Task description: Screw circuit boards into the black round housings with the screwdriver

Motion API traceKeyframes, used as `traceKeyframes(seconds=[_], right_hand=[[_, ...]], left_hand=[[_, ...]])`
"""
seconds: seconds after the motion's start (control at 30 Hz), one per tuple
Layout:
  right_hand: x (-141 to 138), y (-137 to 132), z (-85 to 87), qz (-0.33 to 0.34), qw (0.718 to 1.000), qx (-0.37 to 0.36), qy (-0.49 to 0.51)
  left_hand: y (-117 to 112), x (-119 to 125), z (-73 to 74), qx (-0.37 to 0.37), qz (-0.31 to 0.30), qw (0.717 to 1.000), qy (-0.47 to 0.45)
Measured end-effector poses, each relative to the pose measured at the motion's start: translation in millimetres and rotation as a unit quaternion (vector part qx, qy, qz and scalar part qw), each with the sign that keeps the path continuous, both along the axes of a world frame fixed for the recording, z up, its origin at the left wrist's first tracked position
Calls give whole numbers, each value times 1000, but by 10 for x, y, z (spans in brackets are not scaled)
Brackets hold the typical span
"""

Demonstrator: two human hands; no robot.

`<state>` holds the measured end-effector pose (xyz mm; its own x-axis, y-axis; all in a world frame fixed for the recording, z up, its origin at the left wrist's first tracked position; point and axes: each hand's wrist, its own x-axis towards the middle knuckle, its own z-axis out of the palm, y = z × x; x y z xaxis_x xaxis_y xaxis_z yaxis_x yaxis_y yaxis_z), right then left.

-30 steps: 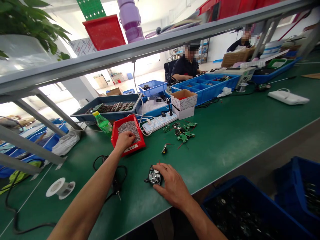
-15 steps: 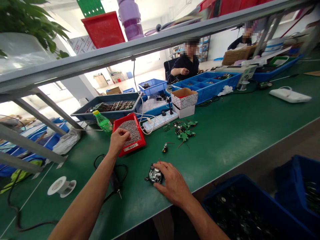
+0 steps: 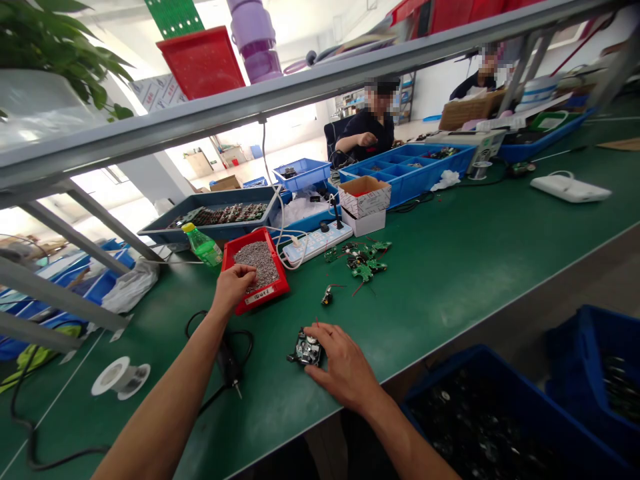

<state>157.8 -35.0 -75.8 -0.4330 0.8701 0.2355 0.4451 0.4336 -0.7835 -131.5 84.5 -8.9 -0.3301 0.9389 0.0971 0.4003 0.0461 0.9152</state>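
Note:
My left hand (image 3: 234, 287) is over the near left part of a red bin (image 3: 283, 285) full of small metal screws (image 3: 260, 261). Its thumb and fingertips are pinched together; what lies between them, if anything, is too small to make out. On the green bench my right hand (image 3: 343, 363) grips the right side of a small black mechanical assembly (image 3: 306, 348) with metal parts, its fingers and thumb around the edge. A small black part with a red wire (image 3: 327, 295) lies just beyond it. Green circuit boards (image 3: 367, 268) with wires are heaped farther back.
An electric screwdriver (image 3: 230, 363) with its cord lies beneath my left forearm. A wire spool (image 3: 120, 378), a green bottle (image 3: 203, 245), a power strip (image 3: 317, 243) and a carton (image 3: 365, 200) stand around. Blue crates (image 3: 480, 363) sit below the bench edge. A co-worker (image 3: 373, 127) sits opposite.
My left hand has shifted slightly down over the screw bin, still pinched. My right hand keeps its grip on the assembly. The whole view has drifted a little.

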Motion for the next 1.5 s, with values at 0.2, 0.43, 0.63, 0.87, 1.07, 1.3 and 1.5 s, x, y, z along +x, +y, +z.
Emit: traceKeyframes(seconds=[0.2, 0.43, 0.63, 0.87, 1.07, 1.3, 1.5], right_hand=[[-4, 0, 9, 0, 1000, 7, 1], [-24, 12, -56, -16, 1000, 11, 5], [-35, 12, -86, -20, 1000, 18, 4], [-27, 15, -88, -20, 1000, 19, 8], [-24, 12, -89, -15, 1000, 16, 7], [-38, 18, -89, -16, 1000, 20, 11], [-26, 14, -63, -14, 1000, 13, 6]], left_hand=[[-493, 480, 134, -81, -135, 987, -22], [-979, 899, 130, -198, -343, 913, 97], [-985, 983, 69, -194, -347, 898, 188], [-980, 998, 24, -177, -353, 896, 203], [-976, 1003, -1, -176, -343, 899, 207], [-935, 1049, 2, -224, -333, 896, 192], [-761, 918, 139, -208, -338, 893, 212]])
